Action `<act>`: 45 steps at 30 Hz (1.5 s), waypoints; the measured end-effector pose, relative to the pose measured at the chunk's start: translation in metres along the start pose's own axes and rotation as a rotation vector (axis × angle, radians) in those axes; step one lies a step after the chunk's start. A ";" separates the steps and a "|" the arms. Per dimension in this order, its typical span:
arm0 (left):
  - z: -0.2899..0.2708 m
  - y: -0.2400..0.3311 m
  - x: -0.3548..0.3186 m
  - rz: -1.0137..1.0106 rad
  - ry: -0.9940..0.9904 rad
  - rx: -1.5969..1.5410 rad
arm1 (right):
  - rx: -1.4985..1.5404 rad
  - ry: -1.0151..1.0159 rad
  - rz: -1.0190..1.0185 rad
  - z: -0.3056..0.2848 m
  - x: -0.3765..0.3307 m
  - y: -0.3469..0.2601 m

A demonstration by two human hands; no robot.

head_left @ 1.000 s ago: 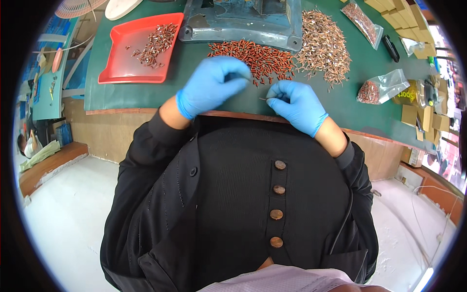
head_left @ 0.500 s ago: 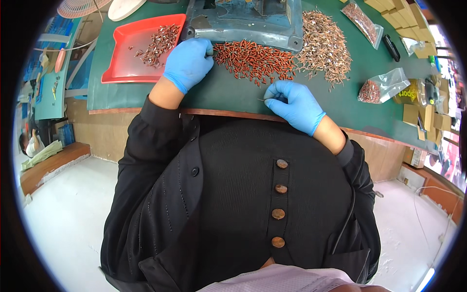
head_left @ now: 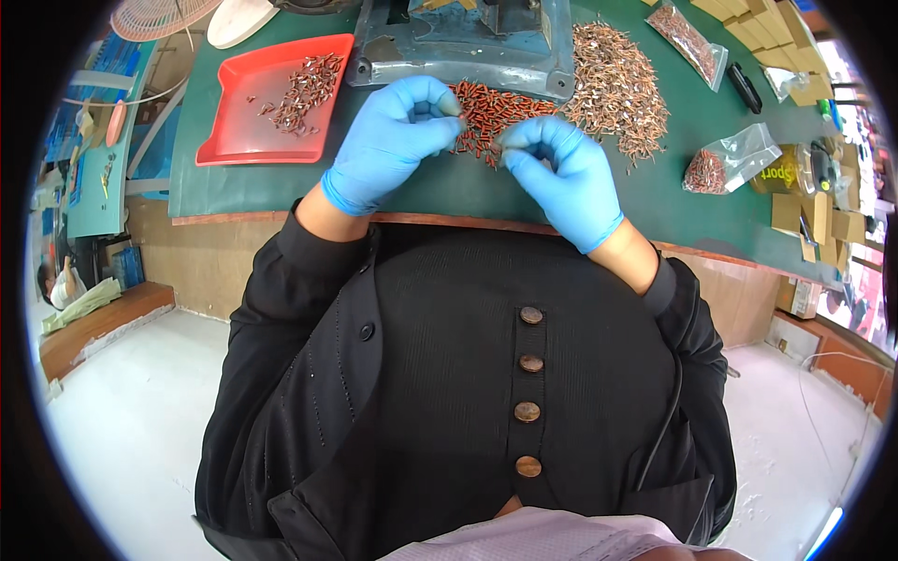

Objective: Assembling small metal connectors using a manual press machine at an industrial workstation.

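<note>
Both my hands wear blue gloves and are raised over the near side of the green table. My left hand [head_left: 391,145] is closed in a pinch at the left end of a pile of small red-brown cylindrical parts [head_left: 496,107]. Whatever sits in its fingertips is too small to name. Facing it, my right hand [head_left: 566,178] also pinches thumb and forefinger together at the pile's near edge. A tiny dark bit shows at those fingertips, its kind unclear. A short gap separates the two hands.
Behind the pile stands a grey metal machine base [head_left: 463,67]. A red tray [head_left: 224,112] with silvery-brown parts lies left. Right are a heap of copper-coloured pieces [head_left: 613,89], plastic bags of parts [head_left: 708,173], a black marker-like object [head_left: 745,89] and cardboard boxes [head_left: 818,220].
My left hand has moved right, away from the tray, along the pile. My right hand has risen slightly toward the pile, and the thin pin seen at its fingertips no longer shows clearly.
</note>
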State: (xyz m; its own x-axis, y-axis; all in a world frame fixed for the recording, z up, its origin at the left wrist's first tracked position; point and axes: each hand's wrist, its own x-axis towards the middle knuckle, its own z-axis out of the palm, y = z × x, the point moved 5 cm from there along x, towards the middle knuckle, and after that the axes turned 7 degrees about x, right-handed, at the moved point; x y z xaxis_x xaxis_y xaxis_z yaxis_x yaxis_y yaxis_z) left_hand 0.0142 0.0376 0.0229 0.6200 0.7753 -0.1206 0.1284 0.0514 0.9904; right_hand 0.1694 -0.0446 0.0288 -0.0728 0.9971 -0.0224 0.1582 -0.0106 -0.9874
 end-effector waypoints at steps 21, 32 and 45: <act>0.011 0.021 0.024 0.246 0.320 -0.065 | 0.467 0.406 -0.114 -0.005 0.059 -0.010; -0.030 0.065 0.098 0.512 0.592 0.249 | 0.435 0.497 -0.158 -0.040 0.136 -0.032; -0.047 0.070 0.146 0.841 0.876 0.551 | 0.112 0.686 -0.195 -0.063 0.200 -0.032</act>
State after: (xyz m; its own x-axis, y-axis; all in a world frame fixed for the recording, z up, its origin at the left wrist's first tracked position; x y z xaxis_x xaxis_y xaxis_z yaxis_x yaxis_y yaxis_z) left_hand 0.0771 0.1839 0.0773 -0.0084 0.6019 0.7985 0.3774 -0.7376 0.5600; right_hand 0.2113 0.1595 0.0661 0.5514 0.8039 0.2227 0.1005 0.2010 -0.9744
